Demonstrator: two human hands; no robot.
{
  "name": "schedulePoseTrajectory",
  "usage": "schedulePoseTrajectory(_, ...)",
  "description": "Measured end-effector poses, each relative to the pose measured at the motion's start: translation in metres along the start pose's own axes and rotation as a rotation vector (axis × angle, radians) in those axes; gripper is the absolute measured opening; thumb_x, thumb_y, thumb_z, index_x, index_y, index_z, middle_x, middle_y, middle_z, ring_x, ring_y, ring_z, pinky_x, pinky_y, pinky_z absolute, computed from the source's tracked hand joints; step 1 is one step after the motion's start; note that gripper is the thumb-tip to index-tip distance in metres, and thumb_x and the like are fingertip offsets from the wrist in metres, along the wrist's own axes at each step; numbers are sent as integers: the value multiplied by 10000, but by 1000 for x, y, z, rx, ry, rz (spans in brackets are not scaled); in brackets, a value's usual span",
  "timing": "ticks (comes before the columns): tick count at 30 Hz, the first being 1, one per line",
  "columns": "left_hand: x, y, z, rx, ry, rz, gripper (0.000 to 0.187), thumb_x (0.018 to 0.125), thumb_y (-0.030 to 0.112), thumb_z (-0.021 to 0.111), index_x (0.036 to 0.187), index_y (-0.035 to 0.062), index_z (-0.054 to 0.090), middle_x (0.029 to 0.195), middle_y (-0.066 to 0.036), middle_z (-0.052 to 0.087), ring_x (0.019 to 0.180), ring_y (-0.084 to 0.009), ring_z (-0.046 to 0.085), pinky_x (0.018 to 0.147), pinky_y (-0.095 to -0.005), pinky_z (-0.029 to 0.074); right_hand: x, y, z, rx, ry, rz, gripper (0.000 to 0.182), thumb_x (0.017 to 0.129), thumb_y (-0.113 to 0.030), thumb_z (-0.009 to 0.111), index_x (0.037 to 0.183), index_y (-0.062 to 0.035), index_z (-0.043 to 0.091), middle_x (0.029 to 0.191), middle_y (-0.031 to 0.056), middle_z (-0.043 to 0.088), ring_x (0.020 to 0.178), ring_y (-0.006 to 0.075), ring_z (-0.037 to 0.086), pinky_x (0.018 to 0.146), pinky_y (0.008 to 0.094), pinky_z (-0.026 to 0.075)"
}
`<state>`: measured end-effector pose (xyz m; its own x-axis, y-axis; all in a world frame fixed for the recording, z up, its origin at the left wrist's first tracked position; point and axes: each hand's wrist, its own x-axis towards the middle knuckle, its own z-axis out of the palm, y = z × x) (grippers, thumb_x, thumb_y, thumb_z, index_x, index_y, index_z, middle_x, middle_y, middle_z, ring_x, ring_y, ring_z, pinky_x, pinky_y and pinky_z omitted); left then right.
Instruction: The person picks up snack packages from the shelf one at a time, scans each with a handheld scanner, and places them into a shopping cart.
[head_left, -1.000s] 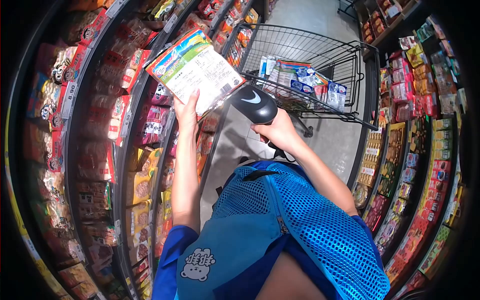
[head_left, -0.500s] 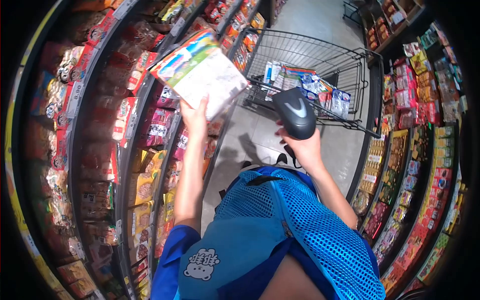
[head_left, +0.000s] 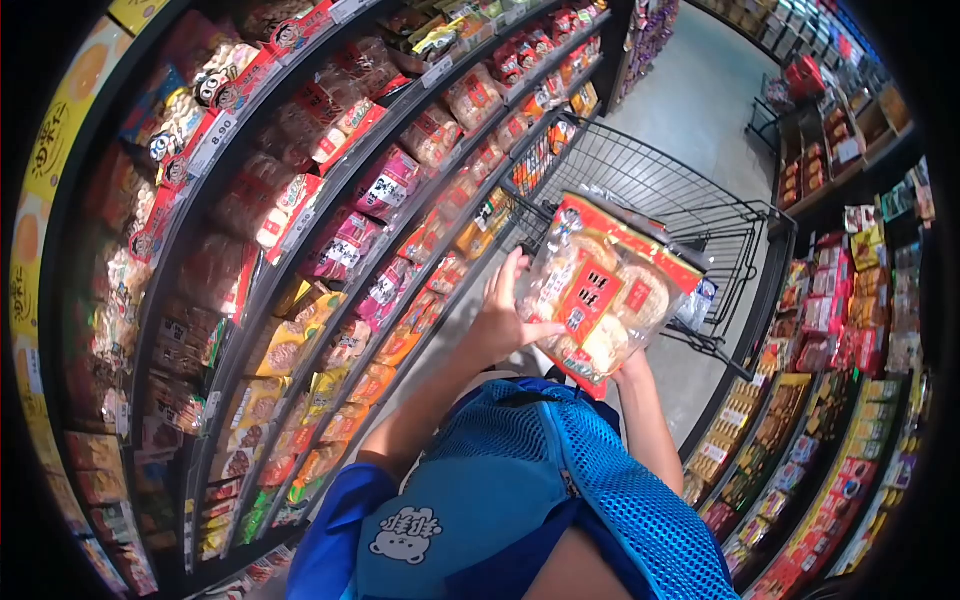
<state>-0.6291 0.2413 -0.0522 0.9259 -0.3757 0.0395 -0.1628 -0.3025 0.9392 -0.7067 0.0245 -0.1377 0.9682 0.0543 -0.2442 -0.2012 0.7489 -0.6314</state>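
My left hand [head_left: 500, 322] grips the left edge of a clear snack bag [head_left: 605, 290] with a red label and round pale crackers inside. The bag is held up in front of the wire shopping cart [head_left: 735, 235], printed front facing me. My right hand [head_left: 632, 366] is almost wholly hidden behind the bag's lower edge; only the wrist and forearm show, so I cannot tell what it holds. No scanner shows in this view.
Long shelves of bagged snacks [head_left: 330, 240] run along my left, close to my left arm. More shelves of small packets [head_left: 840, 330] line the right side. The grey aisle floor [head_left: 700, 110] runs ahead past the cart. My blue mesh vest [head_left: 560, 490] fills the bottom.
The bag has come down and to the right, in front of the cart, and turned from its white printed back to its red front. The black scanner in my right hand has gone out of sight.
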Motion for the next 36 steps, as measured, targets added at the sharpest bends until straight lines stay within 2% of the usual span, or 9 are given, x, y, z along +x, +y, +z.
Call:
schedulePoseTrajectory(2,4,-7,-4,-527,-261,-48,875,681,200,870,1388,7,392,1268,-131,560,1134,-196,561,994,-357,438,3,-5,3,-73,-12,12,513,920,-231,609,1368,-37,450,1330,119,545,1172,230,571,975,405,504)
schedulePoseTrajectory(5,-5,-22,-21,-371,-496,-335,829,685,203,867,1363,16,429,1210,-109,605,1106,-174,571,980,-354,447,7,-6,4,-177,-38,37,546,876,-171,676,1358,-31,461,1293,103,568,1157,217,573,991,390,484)
schedulePoseTrajectory(12,-37,8,-30,-19,-4,-497,582,755,135,799,1247,2,517,1155,-83,629,1054,-164,601,894,-330,495,15,-17,-25,-570,26,104,557,750,67,592,1291,-25,499,1168,72,623,1042,162,609,880,311,501)
schedulePoseTrajectory(14,-24,-22,-48,-512,282,-299,473,798,43,724,1223,0,522,1139,-85,626,1052,-161,604,899,-333,501,8,-28,-17,-473,110,138,443,767,49,577,1205,-1,527,1052,134,660,896,206,673,736,298,554)
schedulePoseTrajectory(20,79,-12,-162,-130,734,-11,383,852,188,715,1132,-14,551,932,-60,639,824,-118,609,774,-271,501,6,-30,-45,-423,201,143,319,789,48,551,1107,26,536,983,176,666,846,266,693,694,322,575)
schedulePoseTrajectory(23,141,11,-201,-120,695,121,222,853,180,725,938,-9,644,737,-3,624,580,-61,540,505,-239,416,3,-26,-53,-406,269,145,325,790,40,550,1116,37,542,985,173,664,839,258,692,692,321,573)
schedulePoseTrajectory(25,180,-7,-233,-6,702,-14,184,838,128,719,950,-6,660,777,-70,678,672,-112,621,621,-277,485,3,-24,-53,-393,310,134,338,789,37,550,1128,43,543,981,172,664,834,255,692,689,320,572)
schedulePoseTrajectory(31,271,-46,-292,581,989,-284,633,835,522,663,842,-111,681,829,-254,692,812,-328,689,753,-435,498,15,-18,-51,-434,457,62,328,776,32,548,1100,82,540,935,181,666,790,253,691,675,306,553)
schedulePoseTrajectory(36,305,-60,-295,756,775,-325,890,770,724,579,854,-158,666,860,-322,661,932,-400,658,836,-469,482,28,-17,-45,-423,469,65,213,798,42,606,1010,58,622,923,126,683,802,174,676,678,279,542)
